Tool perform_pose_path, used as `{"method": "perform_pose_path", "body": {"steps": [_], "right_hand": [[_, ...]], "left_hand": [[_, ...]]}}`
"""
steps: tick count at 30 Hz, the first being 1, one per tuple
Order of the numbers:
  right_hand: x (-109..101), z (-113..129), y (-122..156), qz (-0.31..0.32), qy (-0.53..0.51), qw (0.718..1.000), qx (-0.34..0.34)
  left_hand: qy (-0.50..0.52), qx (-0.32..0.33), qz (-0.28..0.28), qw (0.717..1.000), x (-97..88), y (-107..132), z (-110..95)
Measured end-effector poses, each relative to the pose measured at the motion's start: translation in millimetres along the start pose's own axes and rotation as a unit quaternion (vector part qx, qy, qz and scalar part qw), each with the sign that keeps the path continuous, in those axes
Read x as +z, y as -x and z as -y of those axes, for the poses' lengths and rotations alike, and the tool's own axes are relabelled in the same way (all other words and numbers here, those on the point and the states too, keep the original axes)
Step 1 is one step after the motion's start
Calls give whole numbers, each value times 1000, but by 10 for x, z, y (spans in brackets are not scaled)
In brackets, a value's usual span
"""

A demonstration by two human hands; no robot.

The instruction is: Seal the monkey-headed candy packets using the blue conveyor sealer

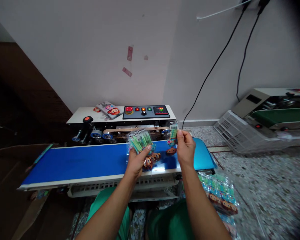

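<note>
My left hand [137, 161] grips a fanned bundle of clear plastic packets [141, 141] with green and blue print and cartoon faces at their lower ends. Between the thumb and fingers of my right hand [186, 148] is a single packet [173, 131] of the same kind, showing a barcode. It hangs upright at the right end of the sealing machine [100, 128], near its rollers and band. Both hands are above the blue conveyor belt [87, 161]. How many packets the left hand holds I cannot tell.
A control panel [146, 112] with a red stop button and lit display sits atop the machine. More packets [220, 191] lie in a pile at the lower right. A white plastic crate [233, 133] and second machine [272, 113] stand right. Black cables [215, 65] run along the wall.
</note>
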State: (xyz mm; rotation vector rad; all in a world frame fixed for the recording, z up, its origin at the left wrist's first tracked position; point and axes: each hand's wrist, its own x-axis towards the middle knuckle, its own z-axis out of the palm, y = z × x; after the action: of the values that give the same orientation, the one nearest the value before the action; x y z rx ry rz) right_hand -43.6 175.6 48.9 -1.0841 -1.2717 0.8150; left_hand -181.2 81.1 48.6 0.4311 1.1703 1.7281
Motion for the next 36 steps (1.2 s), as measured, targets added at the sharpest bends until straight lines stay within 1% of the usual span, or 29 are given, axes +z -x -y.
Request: {"method": "perform_pose_path", "body": {"steps": [1,2,3,5,6,8,9,11,13,15,17,19,20,21,22,23,24,25,28,30,32,34,35,36], "right_hand": [[-82,-52,-58,-11,68,998,-5],[-163,-109,-114,-22,142,990,-11],[-237,-168,-167,-31,217,976,-17],[-348,-279,-254,-39,350,936,-12],[-377,-324,-284,-33,402,915,3],[-377,-387,-319,-12,471,881,43],[-351,-404,-325,-2,489,870,59],[-262,-416,-319,17,502,862,69],[-151,-404,-294,48,491,868,55],[-46,-364,-245,84,464,882,21],[36,-291,-166,100,402,910,-18],[99,-186,-56,128,271,954,-29],[126,-126,8,161,185,969,-18],[154,-67,74,201,98,975,-2],[181,-10,137,233,24,972,14],[207,40,192,249,-27,968,23],[230,82,236,247,-55,967,24],[245,114,265,227,-63,972,18],[210,141,239,121,-45,992,-5],[100,88,135,52,-20,998,-7],[-62,-21,-6,4,37,999,4],[-228,-166,-142,-20,147,989,6],[-297,-240,-198,-26,220,975,5],[-348,-306,-242,-26,293,956,7]], "left_hand": [[-5,7,-6,1000,-4,-5,0],[-9,15,-11,1000,-7,-8,-1],[-13,22,-13,1000,-7,-8,-4],[-16,26,-5,1000,-2,-2,-14],[-16,25,2,1000,2,2,-19],[-19,17,15,1000,9,12,-26],[-21,13,19,1000,11,16,-27],[-25,7,19,999,13,21,-26],[-27,3,21,999,13,21,-22],[-27,2,22,999,14,17,-18],[-25,3,19,999,15,10,-15],[-25,11,26,999,15,3,-15],[-27,16,35,999,15,0,-16],[-30,23,45,998,16,-1,-17],[-33,28,53,998,18,1,-19],[-35,33,60,997,22,5,-22],[-37,34,64,997,26,13,-26],[-39,32,69,996,32,23,-32],[-49,2,69,996,49,67,-57],[-52,-32,52,997,52,91,-77],[-47,-50,29,997,46,99,-92],[-42,-44,17,998,36,88,-99],[-39,-36,16,998,33,78,-99],[-36,-28,17,999,31,67,-98]]}}
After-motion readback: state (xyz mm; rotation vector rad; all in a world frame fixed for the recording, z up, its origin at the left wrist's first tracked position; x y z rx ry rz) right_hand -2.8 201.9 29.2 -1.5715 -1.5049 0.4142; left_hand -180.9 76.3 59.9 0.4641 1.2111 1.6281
